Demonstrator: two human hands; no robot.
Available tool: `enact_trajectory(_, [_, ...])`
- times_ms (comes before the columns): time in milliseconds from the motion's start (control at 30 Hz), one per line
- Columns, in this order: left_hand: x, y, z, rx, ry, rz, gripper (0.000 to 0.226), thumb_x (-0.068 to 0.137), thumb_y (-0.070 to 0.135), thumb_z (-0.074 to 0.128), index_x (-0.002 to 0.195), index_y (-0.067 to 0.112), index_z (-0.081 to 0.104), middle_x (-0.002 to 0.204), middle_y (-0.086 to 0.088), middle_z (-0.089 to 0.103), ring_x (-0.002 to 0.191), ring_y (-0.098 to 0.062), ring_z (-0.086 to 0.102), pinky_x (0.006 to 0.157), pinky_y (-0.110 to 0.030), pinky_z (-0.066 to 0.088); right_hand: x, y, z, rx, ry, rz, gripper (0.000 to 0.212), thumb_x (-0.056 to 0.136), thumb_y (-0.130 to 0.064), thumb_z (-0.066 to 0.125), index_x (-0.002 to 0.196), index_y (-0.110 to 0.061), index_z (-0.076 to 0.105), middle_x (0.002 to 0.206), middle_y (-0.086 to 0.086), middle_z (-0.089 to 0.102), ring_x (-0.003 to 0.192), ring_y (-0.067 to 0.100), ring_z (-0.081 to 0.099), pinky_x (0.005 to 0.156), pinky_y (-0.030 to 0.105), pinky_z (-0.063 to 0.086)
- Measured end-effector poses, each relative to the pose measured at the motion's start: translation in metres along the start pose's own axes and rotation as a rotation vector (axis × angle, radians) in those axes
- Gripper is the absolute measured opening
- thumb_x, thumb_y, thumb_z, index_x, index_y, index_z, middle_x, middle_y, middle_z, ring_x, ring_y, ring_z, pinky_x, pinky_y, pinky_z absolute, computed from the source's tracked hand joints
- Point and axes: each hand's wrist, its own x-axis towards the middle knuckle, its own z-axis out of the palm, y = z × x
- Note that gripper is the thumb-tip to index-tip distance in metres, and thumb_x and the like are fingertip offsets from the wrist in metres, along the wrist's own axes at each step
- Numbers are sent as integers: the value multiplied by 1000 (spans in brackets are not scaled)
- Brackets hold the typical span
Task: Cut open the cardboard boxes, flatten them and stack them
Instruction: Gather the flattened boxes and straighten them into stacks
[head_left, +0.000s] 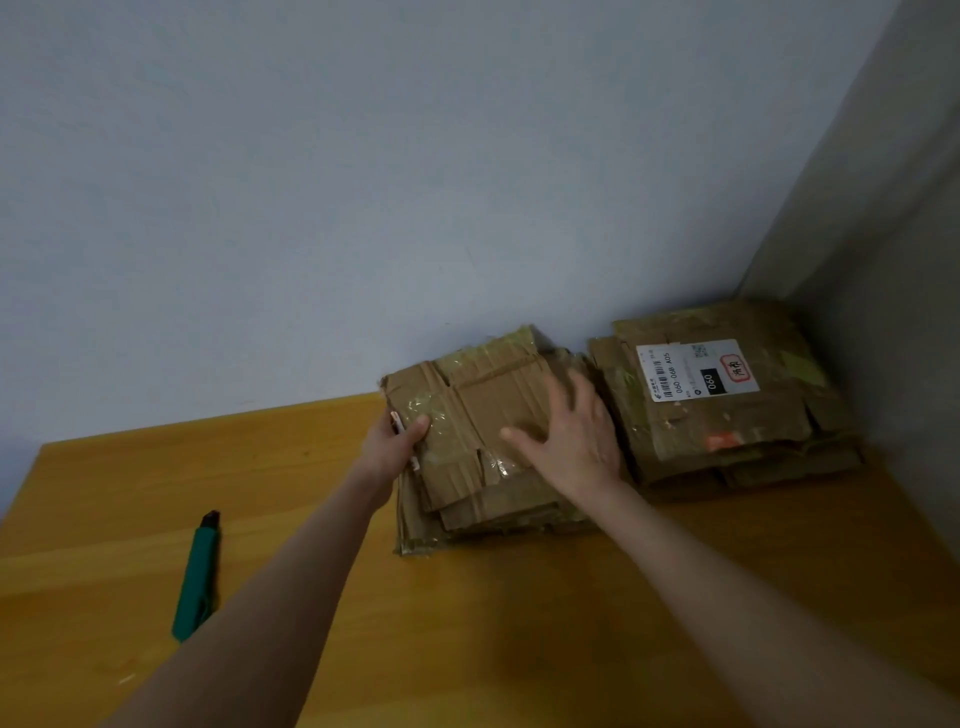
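A stack of flattened brown cardboard boxes (483, 410) with clear tape lies on the wooden table against the wall. My left hand (397, 444) grips the stack's left edge, thumb on top. My right hand (574, 434) lies flat with spread fingers on top of the stack's right part. A second stack of flattened boxes (727, 415), topped with a white shipping label, sits to the right in the corner. A green utility knife (200, 577) lies on the table at the left, apart from both hands.
The wooden table (467, 623) meets a pale blue wall (363, 182) at the back and a grey wall (883, 260) on the right. The table's left edge shows at the far left.
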Motion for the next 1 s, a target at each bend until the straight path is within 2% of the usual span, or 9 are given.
enact_trajectory(67, [2, 4, -1, 72, -18, 8, 41, 95, 19, 59, 132, 6, 48, 124, -12, 60, 96, -20, 61, 83, -34, 50, 11, 9, -3, 230, -111, 217, 105, 74, -69, 63, 153, -25, 9, 159, 5, 11, 142, 31, 23, 111, 49, 33])
enact_trajectory(167, [3, 4, 8, 172, 53, 33, 51, 91, 22, 65, 136, 7, 46, 131, -10, 57, 116, -28, 57, 90, -39, 48, 18, 12, 3, 349, -250, 274, 104, 72, -58, 74, 152, -22, 18, 152, 8, 33, 136, 31, 36, 106, 51, 39])
enact_trajectory(367, [-7, 13, 13, 48, 241, 55, 46, 92, 27, 63, 133, 14, 48, 125, -10, 60, 110, -32, 60, 92, -53, 51, 10, -10, 3, 692, -22, 269, 66, 84, -31, 72, 140, -21, 40, 132, 2, 55, 119, 22, 54, 97, 39, 49])
enact_trajectory(500, [-19, 16, 17, 81, 251, 215, 50, 92, 26, 62, 138, 16, 45, 123, -7, 61, 110, -27, 60, 94, -49, 52, -11, -13, -1, 683, 168, 186, 62, 89, -26, 65, 143, -22, 36, 137, 2, 52, 123, 21, 51, 97, 43, 50])
enact_trajectory(633, [-19, 11, 33, 377, 195, 233, 76, 92, 34, 62, 152, 15, 19, 146, -14, 40, 130, -33, 44, 104, -45, 42, -21, 11, 0, 412, 98, 306, 52, 91, -43, 58, 136, -25, 39, 123, -2, 60, 91, 15, 58, 62, 24, 47])
enact_trajectory(767, [-28, 8, 41, 878, 72, 301, 114, 76, 68, 62, 155, 18, -4, 162, -12, 0, 147, -33, 11, 117, -52, 22, -16, 20, -4, 117, 9, 361, 76, 90, -54, 53, 150, -22, 20, 147, 11, 34, 131, 31, 37, 100, 45, 41])
enact_trajectory(867, [-40, 0, 41, 1269, -53, 418, 136, 58, 87, 57, 148, 29, -27, 156, -7, -31, 147, -30, -17, 114, -63, 4, -17, 22, -12, -155, 42, -10, 105, 77, -75, 50, 153, -26, -4, 160, 7, -1, 146, 33, 4, 116, 49, 15])
enact_trajectory(933, [-47, -7, 44, 1442, -106, 450, 142, 52, 91, 55, 139, 32, -40, 147, -8, -45, 143, -35, -27, 108, -71, 0, -19, 24, -10, -373, -121, -307, 124, 65, -85, 51, 147, -30, -23, 157, 7, -26, 143, 33, -23, 117, 54, -6])
enact_trajectory(1000, [-53, -15, 56, 1532, -95, 496, 143, 52, 91, 55, 137, 31, -43, 144, -12, -48, 139, -40, -30, 105, -74, -2, -20, 27, -1, -526, -264, -427, 133, 59, -85, 57, 138, -31, -35, 149, 8, -40, 138, 33, -35, 113, 58, -16])
